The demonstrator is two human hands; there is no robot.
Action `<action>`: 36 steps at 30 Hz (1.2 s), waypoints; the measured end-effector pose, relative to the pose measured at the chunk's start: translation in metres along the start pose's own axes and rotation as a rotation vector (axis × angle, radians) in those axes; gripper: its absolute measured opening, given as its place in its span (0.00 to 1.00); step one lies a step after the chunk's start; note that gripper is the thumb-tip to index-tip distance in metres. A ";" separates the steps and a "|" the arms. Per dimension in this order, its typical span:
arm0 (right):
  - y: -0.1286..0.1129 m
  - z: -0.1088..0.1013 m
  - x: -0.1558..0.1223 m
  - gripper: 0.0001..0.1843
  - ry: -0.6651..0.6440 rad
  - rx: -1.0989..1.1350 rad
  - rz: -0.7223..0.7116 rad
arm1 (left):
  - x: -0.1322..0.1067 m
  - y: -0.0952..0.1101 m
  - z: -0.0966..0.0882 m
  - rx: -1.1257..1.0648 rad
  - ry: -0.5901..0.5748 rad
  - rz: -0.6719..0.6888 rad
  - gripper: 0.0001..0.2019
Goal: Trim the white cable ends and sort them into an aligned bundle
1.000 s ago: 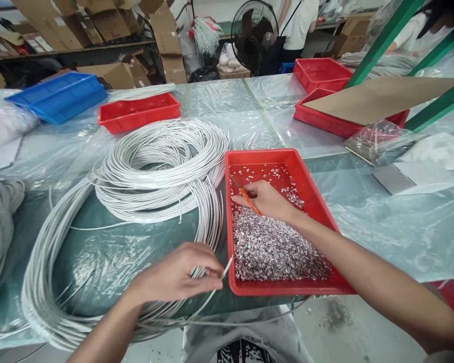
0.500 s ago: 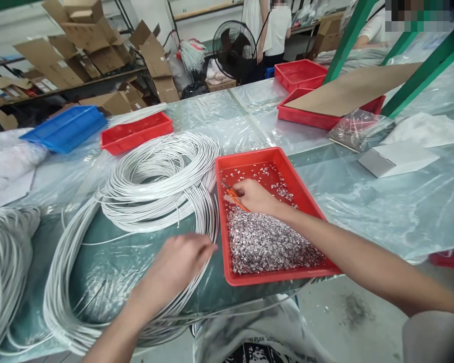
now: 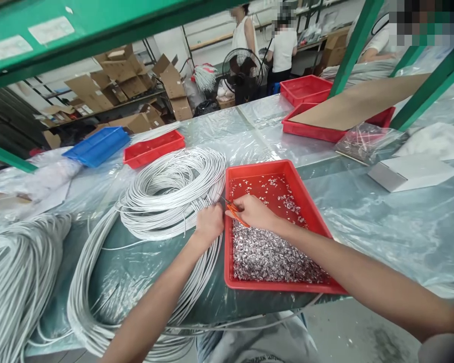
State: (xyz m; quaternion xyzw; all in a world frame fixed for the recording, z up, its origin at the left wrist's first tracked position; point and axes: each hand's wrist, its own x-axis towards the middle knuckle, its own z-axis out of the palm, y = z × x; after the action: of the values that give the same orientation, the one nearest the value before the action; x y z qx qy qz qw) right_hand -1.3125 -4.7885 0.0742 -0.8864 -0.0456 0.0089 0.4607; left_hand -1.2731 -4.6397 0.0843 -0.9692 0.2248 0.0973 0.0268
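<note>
My right hand (image 3: 255, 212) is closed around small orange-handled scissors (image 3: 239, 217), over the left part of a red tray (image 3: 283, 286). Their dark tips point up and left, past the tray's left rim. Inside lies a heap of small silvery metal bits (image 3: 274, 254). My left hand (image 3: 211, 222) is closed at that same rim, close to the tips, over strands of white cable (image 3: 208, 262). Whatever its fingers pinch is hidden. A large coil of white cable (image 3: 174, 176) lies just behind and left of it.
Another cable bundle (image 3: 26, 267) lies at far left. A smaller red tray (image 3: 155, 149) and a blue tray (image 3: 97, 146) stand behind the coil. At right are a white box (image 3: 412, 171) and a cardboard sheet (image 3: 359, 103) on a red tray. Green frame posts (image 3: 353, 48) rise there; people stand beyond.
My left hand has moved up and right to the tray's left rim, beside the scissors. My right hand keeps its place over the tray. The camera view has tilted up, showing a green beam overhead.
</note>
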 end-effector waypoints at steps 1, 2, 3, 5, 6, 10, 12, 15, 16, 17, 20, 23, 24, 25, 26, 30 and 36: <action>0.001 0.000 0.001 0.15 0.003 0.009 -0.001 | 0.000 -0.001 0.001 -0.004 0.007 -0.005 0.14; 0.002 0.000 0.001 0.16 0.003 0.018 0.000 | 0.001 -0.002 0.002 -0.009 0.018 -0.008 0.14; 0.003 0.000 0.002 0.16 0.002 0.025 0.003 | 0.002 -0.003 0.004 -0.017 0.027 -0.007 0.13; 0.008 0.001 0.004 0.17 -0.001 0.041 0.006 | 0.005 -0.006 0.008 -0.039 0.034 0.001 0.12; 0.010 0.002 0.005 0.18 0.000 0.052 0.003 | 0.007 -0.008 0.010 -0.054 0.038 0.007 0.11; 0.013 0.001 0.004 0.22 0.048 0.139 -0.044 | 0.010 -0.018 0.008 -0.138 0.088 0.028 0.07; 0.006 -0.001 0.001 0.25 0.081 0.259 -0.072 | 0.007 -0.022 0.002 -0.341 0.133 0.084 0.07; -0.013 -0.006 -0.006 0.24 0.043 0.540 -0.143 | -0.005 -0.023 -0.005 -0.926 0.116 0.254 0.08; -0.018 -0.007 -0.008 0.23 0.022 0.635 -0.168 | -0.009 -0.022 -0.007 -1.093 0.093 0.295 0.08; -0.023 -0.007 -0.011 0.22 0.006 0.717 -0.187 | -0.013 -0.021 -0.007 -1.202 0.070 0.319 0.09; -0.028 -0.004 -0.016 0.20 0.004 0.833 -0.188 | -0.025 -0.019 -0.007 -1.362 0.042 0.328 0.10; -0.025 0.000 -0.018 0.18 0.045 0.783 -0.137 | -0.033 -0.019 -0.004 -1.459 0.048 0.320 0.09; -0.024 0.002 -0.019 0.18 0.055 0.767 -0.121 | -0.034 -0.020 -0.003 -1.477 0.051 0.321 0.09; -0.023 0.002 -0.019 0.18 0.066 0.760 -0.106 | -0.036 -0.020 -0.002 -1.484 0.050 0.325 0.09; -0.023 0.003 -0.019 0.18 0.074 0.760 -0.092 | -0.037 -0.020 -0.001 -1.485 0.049 0.332 0.09; -0.028 0.001 -0.020 0.19 0.080 0.776 -0.049 | -0.038 -0.019 0.005 -1.464 0.030 0.353 0.09; -0.032 -0.004 -0.022 0.18 -0.006 0.749 0.002 | -0.040 -0.021 0.012 -1.467 0.006 0.400 0.10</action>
State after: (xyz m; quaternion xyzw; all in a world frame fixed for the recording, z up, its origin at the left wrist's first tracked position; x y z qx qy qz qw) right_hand -1.3362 -4.7757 0.1023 -0.6565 -0.0397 0.0279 0.7528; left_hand -1.3010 -4.6027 0.0806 -0.6796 0.2741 0.2224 -0.6431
